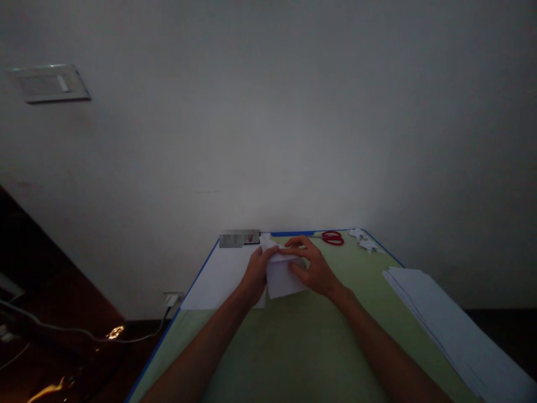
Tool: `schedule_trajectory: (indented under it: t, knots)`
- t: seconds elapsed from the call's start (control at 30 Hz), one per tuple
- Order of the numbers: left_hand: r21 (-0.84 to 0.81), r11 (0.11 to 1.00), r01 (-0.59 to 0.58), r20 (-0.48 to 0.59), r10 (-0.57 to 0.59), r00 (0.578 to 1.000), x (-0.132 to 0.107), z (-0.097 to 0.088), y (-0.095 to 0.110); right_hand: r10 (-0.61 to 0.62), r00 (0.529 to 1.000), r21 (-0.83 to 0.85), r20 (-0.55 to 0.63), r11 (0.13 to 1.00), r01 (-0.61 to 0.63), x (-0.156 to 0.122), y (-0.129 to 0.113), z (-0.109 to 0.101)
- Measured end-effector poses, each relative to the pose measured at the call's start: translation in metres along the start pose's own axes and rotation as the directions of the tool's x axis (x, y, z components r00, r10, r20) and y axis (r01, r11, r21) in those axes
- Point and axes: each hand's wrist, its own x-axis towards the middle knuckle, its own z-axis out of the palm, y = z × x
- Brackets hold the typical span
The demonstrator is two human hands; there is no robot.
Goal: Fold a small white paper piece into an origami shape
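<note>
Above the middle of the green table, a partly folded sheet of white paper (285,280) is held between my two hands. My left hand (257,268) grips its left side, with the thumb across the upper fold. On the right edge, my right hand (309,266) pinches the paper between thumb and fingers. The paper's upper part stands up in creased points, while a flat flap hangs down toward me. Behind my left hand lies a flat white sheet (213,282) on the table.
Red-handled scissors (333,238) lie at the table's (310,352) far edge, near small folded paper pieces (366,240). A stack of white paper (453,330) rests along the right side. A partly blurred dark flat object (251,237) sits at the back left. The wall rises directly behind.
</note>
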Motion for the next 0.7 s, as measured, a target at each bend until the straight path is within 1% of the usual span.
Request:
schedule_trajectory:
  t: [0.03,0.1,0.17,0.23,0.3,0.33,0.4,0.5,0.57,0.7]
  knots:
    - [0.005,1.0,-0.02,-0.009,0.02,1.0,0.0,0.0,-0.002,0.029,1.0,0.039,0.003,0.999,-0.03,0.001,-0.001,0.0]
    - [-0.003,0.999,-0.05,-0.003,0.05,0.999,0.001,0.0,-0.006,0.146,0.989,0.121,-0.026,0.982,-0.141,0.003,0.0,0.001]
    - [0.004,0.997,-0.077,0.021,0.077,0.997,0.001,-0.001,-0.009,0.283,0.957,0.189,-0.058,0.945,-0.267,0.004,0.004,0.004]
    - [0.043,0.994,-0.098,0.05,0.096,0.994,0.001,-0.002,-0.01,0.346,0.938,0.243,0.0,0.91,-0.336,0.005,0.009,0.006]
    - [0.101,0.987,-0.126,0.074,0.119,0.99,0.001,-0.003,-0.011,0.345,0.936,0.285,0.064,0.893,-0.349,0.006,0.013,0.007]
    - [0.129,0.982,-0.141,0.079,0.132,0.988,0.001,-0.004,-0.011,0.338,0.939,0.301,0.068,0.89,-0.342,0.006,0.015,0.007]
    - [0.171,0.972,-0.161,0.076,0.15,0.986,0.001,-0.005,-0.01,0.345,0.939,0.316,0.005,0.89,-0.329,0.007,0.017,0.005]
    - [0.195,0.966,-0.169,0.072,0.158,0.985,0.001,-0.004,-0.008,0.353,0.929,0.281,-0.111,0.908,-0.311,0.007,0.016,0.003]
    - [0.209,0.959,-0.193,0.076,0.181,0.981,0.002,-0.003,-0.008,0.305,0.945,0.229,-0.116,0.934,-0.273,0.006,0.014,0.002]
    - [0.308,0.908,-0.283,0.029,0.288,0.957,0.003,-0.003,-0.01,0.188,0.981,0.128,-0.052,0.975,-0.18,0.005,0.011,0.006]
